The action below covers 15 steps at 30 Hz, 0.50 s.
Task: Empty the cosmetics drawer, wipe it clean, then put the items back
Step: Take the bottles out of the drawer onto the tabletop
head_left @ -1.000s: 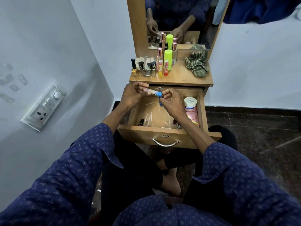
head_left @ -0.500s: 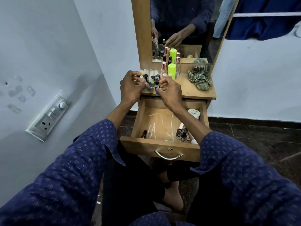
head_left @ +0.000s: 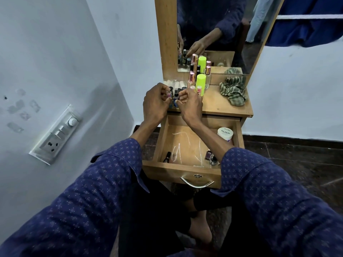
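— Since a moment ago, what has been shifted?

— Both hands have been lifted from the drawer [head_left: 196,145] to the dresser top [head_left: 222,104]. A small pink-capped tube [head_left: 168,94] is pinched upright in the left hand [head_left: 155,106]; the right hand [head_left: 189,106] is curled just beside it, its hold not discernible.

— What is left to be fetched?

— Near and below: a white jar [head_left: 225,133] far right, small bottles [head_left: 210,157] near right, a dark tube [head_left: 167,157] near left. The crowded bottle row [head_left: 178,86] must be avoided.

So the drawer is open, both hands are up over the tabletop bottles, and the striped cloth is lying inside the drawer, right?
Not quite. The head view shows the striped cloth lying on the tabletop by the mirror, not inside the drawer. The rest holds: drawer open, left hand and right hand over the bottles.
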Tool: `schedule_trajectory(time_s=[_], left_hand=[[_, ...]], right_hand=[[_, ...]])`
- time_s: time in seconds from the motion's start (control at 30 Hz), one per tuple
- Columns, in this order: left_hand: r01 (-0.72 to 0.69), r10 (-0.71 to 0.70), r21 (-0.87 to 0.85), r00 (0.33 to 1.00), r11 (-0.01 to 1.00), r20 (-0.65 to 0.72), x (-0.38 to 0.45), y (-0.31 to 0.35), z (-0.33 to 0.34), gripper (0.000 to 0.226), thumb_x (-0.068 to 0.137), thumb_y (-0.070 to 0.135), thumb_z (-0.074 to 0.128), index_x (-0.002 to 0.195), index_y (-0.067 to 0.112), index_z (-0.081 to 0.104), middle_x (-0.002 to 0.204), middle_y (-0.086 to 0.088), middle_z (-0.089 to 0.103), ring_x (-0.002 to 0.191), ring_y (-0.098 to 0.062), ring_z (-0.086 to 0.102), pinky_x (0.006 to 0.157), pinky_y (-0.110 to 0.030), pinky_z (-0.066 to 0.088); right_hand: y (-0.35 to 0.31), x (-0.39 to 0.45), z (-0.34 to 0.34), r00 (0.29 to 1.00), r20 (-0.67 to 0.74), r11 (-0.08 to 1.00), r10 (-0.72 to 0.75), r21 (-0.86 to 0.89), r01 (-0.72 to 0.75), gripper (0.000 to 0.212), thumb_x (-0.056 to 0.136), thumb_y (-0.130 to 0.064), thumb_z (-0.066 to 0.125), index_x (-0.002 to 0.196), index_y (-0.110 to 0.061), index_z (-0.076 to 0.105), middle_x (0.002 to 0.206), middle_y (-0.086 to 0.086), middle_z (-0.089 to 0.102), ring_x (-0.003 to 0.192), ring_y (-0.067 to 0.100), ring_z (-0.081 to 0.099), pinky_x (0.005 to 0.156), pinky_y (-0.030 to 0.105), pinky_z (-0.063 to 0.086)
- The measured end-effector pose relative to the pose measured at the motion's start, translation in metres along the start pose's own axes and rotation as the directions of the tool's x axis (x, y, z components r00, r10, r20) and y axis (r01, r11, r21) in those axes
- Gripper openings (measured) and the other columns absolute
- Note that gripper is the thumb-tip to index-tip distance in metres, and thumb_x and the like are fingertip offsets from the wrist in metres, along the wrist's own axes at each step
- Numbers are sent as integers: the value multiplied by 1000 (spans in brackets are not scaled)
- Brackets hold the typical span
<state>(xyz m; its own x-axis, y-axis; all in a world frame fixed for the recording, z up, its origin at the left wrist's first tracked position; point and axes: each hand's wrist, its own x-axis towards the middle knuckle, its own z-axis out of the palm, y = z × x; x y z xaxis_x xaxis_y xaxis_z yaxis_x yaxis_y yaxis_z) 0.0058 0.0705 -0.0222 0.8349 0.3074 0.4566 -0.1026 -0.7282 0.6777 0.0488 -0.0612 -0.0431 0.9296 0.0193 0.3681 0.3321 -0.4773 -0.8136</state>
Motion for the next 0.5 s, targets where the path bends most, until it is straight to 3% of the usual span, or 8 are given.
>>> schedule_trajectory(time_s=[0.23, 0.5], left_hand=[[-68, 68, 67, 998, 995, 6, -1, -2, 2, 33, 85, 17, 81, 114, 23, 66, 112, 6, 65, 88, -11, 68, 72, -26, 54], [-58, 58, -17, 998, 998, -14, -23, -8, -2, 43, 84, 16, 79, 118, 25, 55, 107, 8, 61, 83, -8, 64, 68, -30, 55]], right_hand=[[1, -2, 1, 999, 10, 999, -38, -11, 38, 29, 83, -3, 83, 107, -11, 69, 95, -1, 68, 86, 10, 65, 70, 15, 55], [6, -23, -18, 996, -45, 997, -73, -1, 73, 25, 83, -4, 83, 98, -16, 67, 85, -5, 67, 75, 3, 63, 64, 9, 50]])
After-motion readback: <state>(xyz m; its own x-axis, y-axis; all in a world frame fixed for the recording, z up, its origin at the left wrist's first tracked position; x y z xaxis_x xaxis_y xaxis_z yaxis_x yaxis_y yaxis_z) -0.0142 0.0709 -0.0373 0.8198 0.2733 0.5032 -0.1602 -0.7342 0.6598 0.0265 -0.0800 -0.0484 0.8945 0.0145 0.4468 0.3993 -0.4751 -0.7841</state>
